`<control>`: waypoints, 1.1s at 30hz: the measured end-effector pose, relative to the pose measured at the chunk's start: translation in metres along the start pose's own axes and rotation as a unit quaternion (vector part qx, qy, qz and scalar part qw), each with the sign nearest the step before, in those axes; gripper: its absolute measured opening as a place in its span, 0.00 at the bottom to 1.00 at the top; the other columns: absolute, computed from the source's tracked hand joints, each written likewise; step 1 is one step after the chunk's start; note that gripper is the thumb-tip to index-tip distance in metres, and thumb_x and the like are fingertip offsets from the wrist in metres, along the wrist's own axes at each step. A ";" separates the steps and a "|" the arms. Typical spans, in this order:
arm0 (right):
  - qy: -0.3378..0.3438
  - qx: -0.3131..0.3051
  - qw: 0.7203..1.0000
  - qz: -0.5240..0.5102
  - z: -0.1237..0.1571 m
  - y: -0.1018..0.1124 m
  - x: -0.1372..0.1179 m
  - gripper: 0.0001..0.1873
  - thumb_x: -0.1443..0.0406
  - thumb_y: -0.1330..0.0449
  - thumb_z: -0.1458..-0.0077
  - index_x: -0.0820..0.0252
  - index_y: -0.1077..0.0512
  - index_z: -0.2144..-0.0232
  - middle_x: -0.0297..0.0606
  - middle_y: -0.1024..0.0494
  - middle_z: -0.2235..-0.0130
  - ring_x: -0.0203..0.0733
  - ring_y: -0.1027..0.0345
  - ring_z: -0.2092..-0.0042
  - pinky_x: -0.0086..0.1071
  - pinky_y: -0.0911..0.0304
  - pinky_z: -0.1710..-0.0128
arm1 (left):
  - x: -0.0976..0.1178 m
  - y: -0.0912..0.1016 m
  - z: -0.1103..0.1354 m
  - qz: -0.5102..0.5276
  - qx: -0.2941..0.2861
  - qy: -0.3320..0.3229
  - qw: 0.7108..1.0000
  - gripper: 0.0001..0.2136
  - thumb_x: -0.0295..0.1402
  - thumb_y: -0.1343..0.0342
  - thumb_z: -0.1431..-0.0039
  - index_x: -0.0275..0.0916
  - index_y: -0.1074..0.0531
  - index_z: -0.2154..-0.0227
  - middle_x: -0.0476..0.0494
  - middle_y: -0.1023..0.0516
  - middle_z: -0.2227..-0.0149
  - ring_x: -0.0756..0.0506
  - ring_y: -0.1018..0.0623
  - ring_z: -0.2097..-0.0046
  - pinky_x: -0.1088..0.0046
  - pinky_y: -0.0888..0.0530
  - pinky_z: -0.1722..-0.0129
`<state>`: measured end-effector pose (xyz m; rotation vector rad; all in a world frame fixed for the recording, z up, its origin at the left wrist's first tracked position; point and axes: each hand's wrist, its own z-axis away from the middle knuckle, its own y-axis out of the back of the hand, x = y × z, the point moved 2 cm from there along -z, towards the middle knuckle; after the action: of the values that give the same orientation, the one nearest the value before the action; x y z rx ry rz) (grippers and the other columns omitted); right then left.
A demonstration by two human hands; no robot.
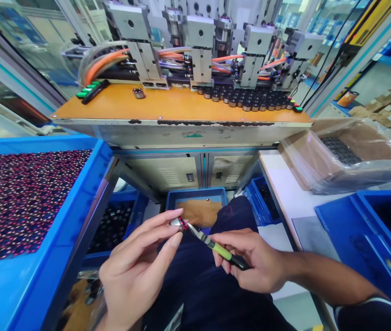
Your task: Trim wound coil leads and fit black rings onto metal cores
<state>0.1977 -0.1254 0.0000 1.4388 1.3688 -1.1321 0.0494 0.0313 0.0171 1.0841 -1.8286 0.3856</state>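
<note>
Between the fingertips and thumb of my left hand (143, 266) is a small silver cylindrical part (177, 222) with red and dark bits at its right end, perhaps a wound motor core. My right hand (250, 262) is closed around a hand tool (221, 251) with a lime-green and black handle and a narrow metal tip; whether it is pliers or a blade I cannot tell. The tip reaches the red end of the part, and thin wire seems to stick out there. Both hands are above my lap, over a blue bin (197, 192) with a brown cardboard-like bottom.
Left stands a blue tray (74, 202) full of reddish wound parts. Ahead, an orange worktop (167, 108) carries rows of dark cylinders (246, 99), one separate metal cylinder (138, 93) and the machine's clamps (200, 50). A plastic-lined carton (302, 156) and blue bins (364, 230) are right.
</note>
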 end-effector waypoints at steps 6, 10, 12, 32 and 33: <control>-0.104 0.041 0.994 0.018 -0.004 0.003 0.001 0.31 0.75 0.45 0.53 0.61 0.31 0.45 0.32 0.33 0.67 0.28 0.41 0.71 0.25 0.41 0.71 | -0.001 0.000 0.001 0.003 -0.011 0.000 1.000 0.15 0.16 0.39 0.46 0.43 0.21 0.61 0.47 0.18 0.53 0.46 0.18 0.54 0.69 0.18 0.56; -0.142 0.067 0.987 -0.038 -0.001 0.008 0.005 0.33 0.73 0.43 0.51 0.61 0.36 0.41 0.36 0.31 0.62 0.30 0.36 0.66 0.29 0.36 0.64 | -0.002 -0.001 -0.001 0.010 -0.009 -0.039 0.999 0.17 0.13 0.40 0.48 0.42 0.22 0.61 0.45 0.20 0.57 0.45 0.20 0.52 0.69 0.17 0.57; -0.139 0.059 0.988 -0.044 0.002 0.011 0.004 0.36 0.73 0.41 0.50 0.59 0.39 0.38 0.39 0.30 0.58 0.33 0.34 0.63 0.32 0.34 0.60 | -0.002 -0.002 -0.003 0.045 0.012 -0.057 0.997 0.20 0.12 0.39 0.51 0.43 0.25 0.60 0.46 0.22 0.57 0.45 0.20 0.51 0.68 0.16 0.57; -0.048 -0.023 0.999 -0.011 0.005 0.004 -0.027 0.38 0.71 0.38 0.45 0.54 0.43 0.34 0.45 0.30 0.51 0.40 0.30 0.55 0.43 0.32 0.49 | -0.005 -0.001 0.004 0.076 0.010 -0.074 0.994 0.31 0.07 0.39 0.57 0.42 0.30 0.52 0.47 0.16 0.56 0.44 0.16 0.57 0.64 0.15 0.55; -0.045 -0.024 0.999 -0.011 0.005 0.003 -0.026 0.38 0.71 0.38 0.45 0.53 0.44 0.34 0.45 0.30 0.51 0.40 0.31 0.55 0.42 0.31 0.50 | -0.005 -0.001 0.004 0.079 0.007 -0.071 0.994 0.30 0.07 0.39 0.57 0.42 0.30 0.52 0.48 0.16 0.56 0.44 0.16 0.57 0.64 0.15 0.54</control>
<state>0.2007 -0.1370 0.0239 1.3265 1.3418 -1.1566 0.0488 0.0307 0.0106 1.0013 -2.0491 0.4244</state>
